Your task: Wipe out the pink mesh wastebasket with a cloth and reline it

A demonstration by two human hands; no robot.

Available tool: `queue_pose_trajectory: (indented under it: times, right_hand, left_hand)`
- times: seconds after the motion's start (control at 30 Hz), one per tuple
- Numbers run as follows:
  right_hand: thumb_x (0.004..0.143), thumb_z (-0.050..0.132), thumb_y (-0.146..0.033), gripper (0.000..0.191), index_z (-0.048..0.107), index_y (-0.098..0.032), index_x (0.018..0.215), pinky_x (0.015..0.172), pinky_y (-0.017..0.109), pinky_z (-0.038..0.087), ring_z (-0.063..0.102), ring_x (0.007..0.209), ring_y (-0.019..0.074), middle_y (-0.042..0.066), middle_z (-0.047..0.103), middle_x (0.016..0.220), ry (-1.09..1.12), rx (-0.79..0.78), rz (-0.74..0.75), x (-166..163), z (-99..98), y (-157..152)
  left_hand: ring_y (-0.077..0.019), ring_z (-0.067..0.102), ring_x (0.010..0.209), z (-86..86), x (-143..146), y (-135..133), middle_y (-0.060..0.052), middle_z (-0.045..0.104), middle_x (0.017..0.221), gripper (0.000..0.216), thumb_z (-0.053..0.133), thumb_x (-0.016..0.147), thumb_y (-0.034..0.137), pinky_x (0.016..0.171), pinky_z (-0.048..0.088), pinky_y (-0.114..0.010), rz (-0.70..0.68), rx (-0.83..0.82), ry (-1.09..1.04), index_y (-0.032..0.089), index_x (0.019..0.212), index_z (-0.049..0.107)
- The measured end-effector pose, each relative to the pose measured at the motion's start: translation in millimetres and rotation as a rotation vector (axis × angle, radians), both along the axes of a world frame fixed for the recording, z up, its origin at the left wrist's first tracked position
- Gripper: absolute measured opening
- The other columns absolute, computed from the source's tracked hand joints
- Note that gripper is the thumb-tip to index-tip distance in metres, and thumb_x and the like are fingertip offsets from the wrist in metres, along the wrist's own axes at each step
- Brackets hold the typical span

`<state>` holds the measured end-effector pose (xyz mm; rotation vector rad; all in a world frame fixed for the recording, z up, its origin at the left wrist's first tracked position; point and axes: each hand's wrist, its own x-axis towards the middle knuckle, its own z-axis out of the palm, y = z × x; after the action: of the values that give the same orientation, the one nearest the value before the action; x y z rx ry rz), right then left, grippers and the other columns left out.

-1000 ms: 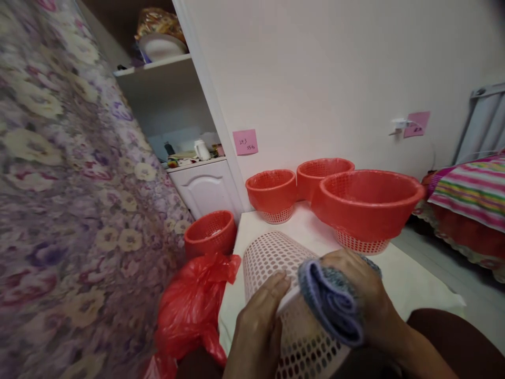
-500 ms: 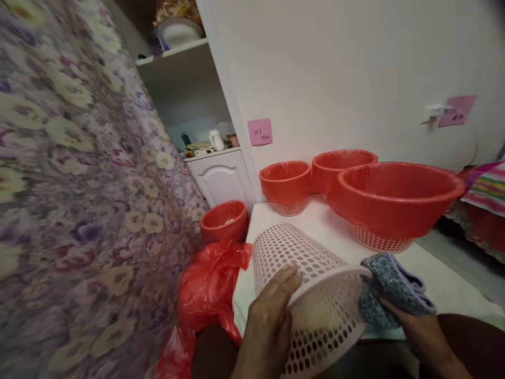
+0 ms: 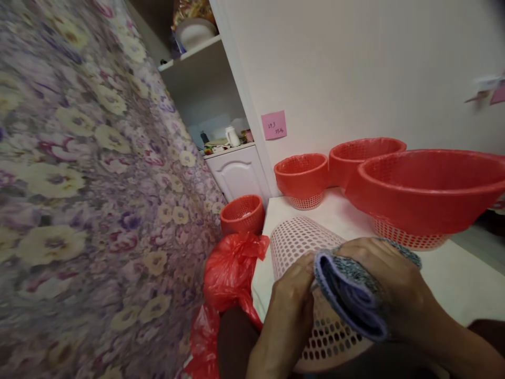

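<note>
**Clearly a two-hand hold: basket steadied, cloth pressed on its rim**

Clearly the pale pink basket [image 3: 303,247] lies on its side at the near edge of the tabletop [image 3: 453,273], with its narrow bottom pointing away and its wide mouth toward the person. This position brings the rim and the wall within easy reach of both hands. The left hand [image 3: 290,305] rests on the near rim with its fingers [image 3: 303,266] curled over it, so the basket seems kept from rolling. The right hand [image 3: 389,287] is closed around a folded cloth [image 3: 349,295] and presses it against the top of the rim, touching the basket.

The basket is of thin, stiff plastic, conical, and pierced everywhere with small round holes. The cloth looks soft and thick, grey and nubby outside, smooth lilac in the folds.

Behind, three red baskets [image 3: 426,189] stand upright on the tabletop, each lined with a glossy red film that folds down over the lattice wall. A fourth red basket [image 3: 241,213] stands lower, beside a crumpled red plastic bag [image 3: 231,273]. At the left hangs a flowered fabric [image 3: 79,184], a little blurred.
</note>
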<state>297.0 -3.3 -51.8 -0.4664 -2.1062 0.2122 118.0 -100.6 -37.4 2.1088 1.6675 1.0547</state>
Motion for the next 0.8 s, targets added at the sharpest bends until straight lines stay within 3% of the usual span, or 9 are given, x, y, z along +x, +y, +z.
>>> queue_pose_trajectory:
  times: [0.1,0.17,0.27,0.37,0.43,0.5,0.6,0.67,0.8]
  right_hand:
    - [0.083,0.058,-0.026,0.033,0.059,-0.026,0.117,0.085,0.045,0.049,0.063,0.098,0.0303,0.008,0.066,0.111,0.104,-0.124,-0.031,16,-32.9,11]
    - [0.079,0.063,-0.035,0.044,0.058,-0.026,0.121,0.084,0.043,0.053,0.066,0.098,0.0309,0.008,0.066,0.117,0.228,-0.341,-0.055,32,-65.1,22]
    - [0.068,0.071,-0.046,0.052,0.064,-0.025,0.114,0.072,0.042,0.059,0.069,0.084,0.0327,0.007,0.073,0.094,0.364,-0.660,-0.263,51,-108.0,30]
    - [0.064,0.072,-0.052,0.049,0.068,-0.023,0.104,0.075,0.047,0.058,0.068,0.082,0.0362,0.008,0.072,0.080,0.406,-0.809,-0.420,60,-122.9,28]
    - [0.066,0.071,-0.052,0.049,0.066,-0.024,0.105,0.077,0.049,0.056,0.068,0.086,0.0376,0.009,0.072,0.084,0.408,-0.784,-0.471,61,-113.0,26]
    - [0.071,0.068,-0.047,0.045,0.063,-0.026,0.111,0.078,0.047,0.054,0.067,0.090,0.0355,0.009,0.071,0.096,0.384,-0.641,-0.423,56,-90.1,24]
    - [0.083,0.061,-0.031,0.031,0.060,-0.026,0.114,0.083,0.043,0.050,0.064,0.097,0.0298,0.009,0.067,0.108,0.262,-0.213,-0.155,39,-46.1,20]
    - [0.087,0.056,-0.025,0.023,0.061,-0.024,0.109,0.083,0.043,0.046,0.063,0.093,0.0273,0.008,0.067,0.102,0.118,0.024,-0.043,23,-20.6,13]
    - [0.086,0.055,-0.021,0.029,0.058,-0.021,0.115,0.076,0.044,0.046,0.061,0.087,0.0265,0.009,0.066,0.100,-0.049,0.070,0.051,2,-0.6,1]
  left_hand:
    - [-0.0137,0.043,0.136,-12.6,-7,-3,-0.002,0.051,0.146,0.075,0.037,0.073,-0.012,0.118,0.033,-0.037,0.023,0.041,0.040,0.024,0.138,0.049]
    - [-0.0134,0.043,0.136,-22.3,-12,-6,-0.003,0.053,0.145,0.077,0.037,0.069,-0.012,0.117,0.034,-0.039,0.030,0.085,0.054,0.023,0.136,0.051]
    - [-0.0132,0.045,0.135,-28.9,-14,-9,-0.002,0.054,0.144,0.079,0.037,0.066,-0.012,0.116,0.036,-0.042,0.035,0.103,0.060,0.025,0.135,0.051]
    - [-0.0136,0.044,0.135,-27.8,-14,-10,-0.003,0.052,0.145,0.081,0.036,0.066,-0.013,0.115,0.037,-0.043,0.035,0.110,0.081,0.025,0.136,0.049]
    - [-0.0134,0.044,0.136,-26.7,-13,-11,-0.002,0.052,0.145,0.079,0.037,0.068,-0.013,0.116,0.037,-0.043,0.040,0.124,0.087,0.025,0.137,0.048]
    - [-0.0125,0.044,0.136,-25.4,-12,-9,-0.002,0.052,0.145,0.076,0.039,0.072,-0.011,0.117,0.035,-0.040,0.050,0.129,0.082,0.025,0.138,0.047]
    - [-0.0122,0.045,0.135,-18.1,-5,-5,-0.003,0.053,0.144,0.072,0.039,0.074,-0.011,0.117,0.034,-0.036,0.045,0.117,0.060,0.023,0.136,0.049]
    - [-0.0134,0.046,0.134,-8.4,2,-2,-0.002,0.053,0.145,0.070,0.039,0.076,-0.011,0.116,0.036,-0.035,0.015,0.080,0.033,0.024,0.135,0.050]
    - [-0.0154,0.051,0.129,5.7,9,0,0.001,0.050,0.147,0.067,0.037,0.082,-0.007,0.110,0.044,-0.035,-0.038,0.003,-0.026,0.030,0.137,0.048]
